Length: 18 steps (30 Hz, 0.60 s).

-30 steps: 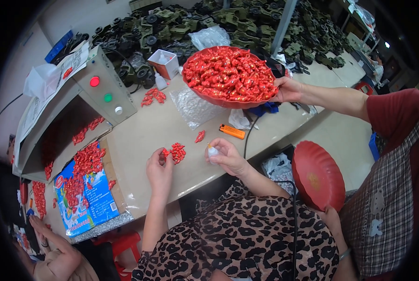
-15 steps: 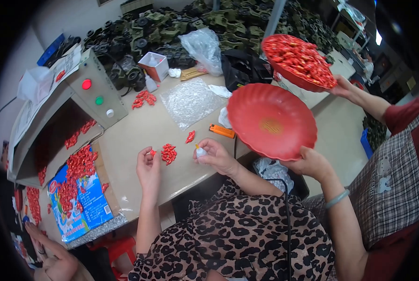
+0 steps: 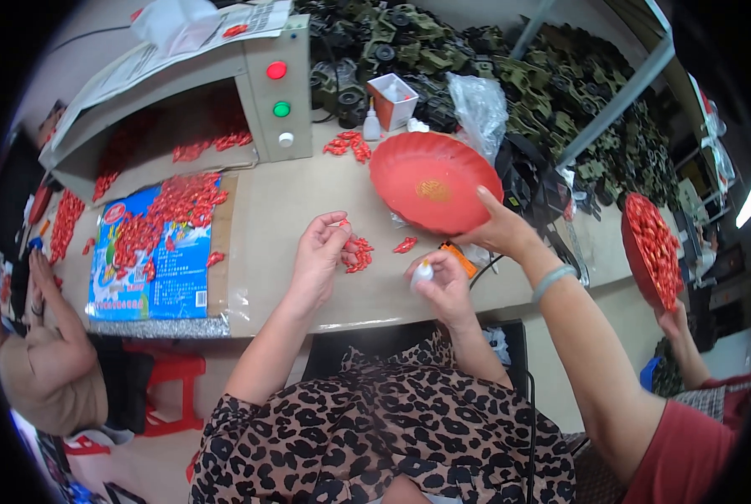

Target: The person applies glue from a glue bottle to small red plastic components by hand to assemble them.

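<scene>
My left hand (image 3: pixel 317 256) is raised over the table, its thumb and fingertips pinching a small shiny red piece (image 3: pixel 343 223). A small white squeeze bottle with a yellow tip (image 3: pixel 422 274) is held in my right hand (image 3: pixel 449 294), apart from the left. Beside my left fingers lies a little heap of similar red pieces (image 3: pixel 359 256), partly hidden by the hand. One loose red piece (image 3: pixel 405 245) rests between my two hands. Just beyond them, a co-worker's hand (image 3: pixel 506 228) holds a red scalloped plate (image 3: pixel 468 197) over the table.
A grey tunnel-shaped machine (image 3: pixel 275 126) stands left, red pieces inside and on blue cardboard (image 3: pixel 174 290) before it. The co-worker's other hand holds a full red plate (image 3: pixel 632 260) at right. Green-black toy vehicles (image 3: pixel 552 101) pile behind. Another person's arm (image 3: pixel 60 311) is far left.
The view has swung left. The co-worker's bare red plate has moved in over the table beyond my hands, and the full one is farther right. Both my hands keep their holds.
</scene>
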Motion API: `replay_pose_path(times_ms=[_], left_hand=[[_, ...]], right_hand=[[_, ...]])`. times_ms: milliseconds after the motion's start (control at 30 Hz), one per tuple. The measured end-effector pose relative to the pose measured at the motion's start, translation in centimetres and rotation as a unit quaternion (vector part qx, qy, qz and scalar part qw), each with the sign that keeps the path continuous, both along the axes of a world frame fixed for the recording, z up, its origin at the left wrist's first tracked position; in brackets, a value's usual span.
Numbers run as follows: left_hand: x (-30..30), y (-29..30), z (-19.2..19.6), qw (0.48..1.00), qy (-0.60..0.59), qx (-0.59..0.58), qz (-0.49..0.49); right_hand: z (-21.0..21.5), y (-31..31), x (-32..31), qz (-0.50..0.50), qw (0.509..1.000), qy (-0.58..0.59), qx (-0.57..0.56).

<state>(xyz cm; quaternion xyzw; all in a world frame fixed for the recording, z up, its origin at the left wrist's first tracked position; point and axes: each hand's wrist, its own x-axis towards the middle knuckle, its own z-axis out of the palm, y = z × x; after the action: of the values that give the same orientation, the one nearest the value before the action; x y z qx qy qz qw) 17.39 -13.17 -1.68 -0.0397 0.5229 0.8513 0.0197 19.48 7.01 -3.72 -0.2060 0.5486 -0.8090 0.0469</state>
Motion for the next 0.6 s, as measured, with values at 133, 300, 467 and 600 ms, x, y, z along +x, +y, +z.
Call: replay_pose_path(times_ms=[133, 300, 467, 600], left_hand=[[0.7, -0.8, -0.9, 0.999, -0.015, 0.011, 0.034], [0.9, 0.0, -1.2, 1.0, -0.016, 0.0, 0.018], [1.7, 0.2, -1.2, 1.0, -0.009, -0.004, 0.016], [2.6, 0.2, -1.3, 1.0, -0.01, -0.001, 0.014]], right_hand=[[0.2, -0.7, -3.0, -0.021, 1.0, 0.007, -0.004], [0.8, -0.5, -4.6, -0.101, 0.993, -0.049, -0.039], [0.9, -1.0, -6.7, -0.105, 0.993, -0.054, -0.022], [1.8, -1.8, -6.3, -0.085, 0.993, -0.038, -0.066]])
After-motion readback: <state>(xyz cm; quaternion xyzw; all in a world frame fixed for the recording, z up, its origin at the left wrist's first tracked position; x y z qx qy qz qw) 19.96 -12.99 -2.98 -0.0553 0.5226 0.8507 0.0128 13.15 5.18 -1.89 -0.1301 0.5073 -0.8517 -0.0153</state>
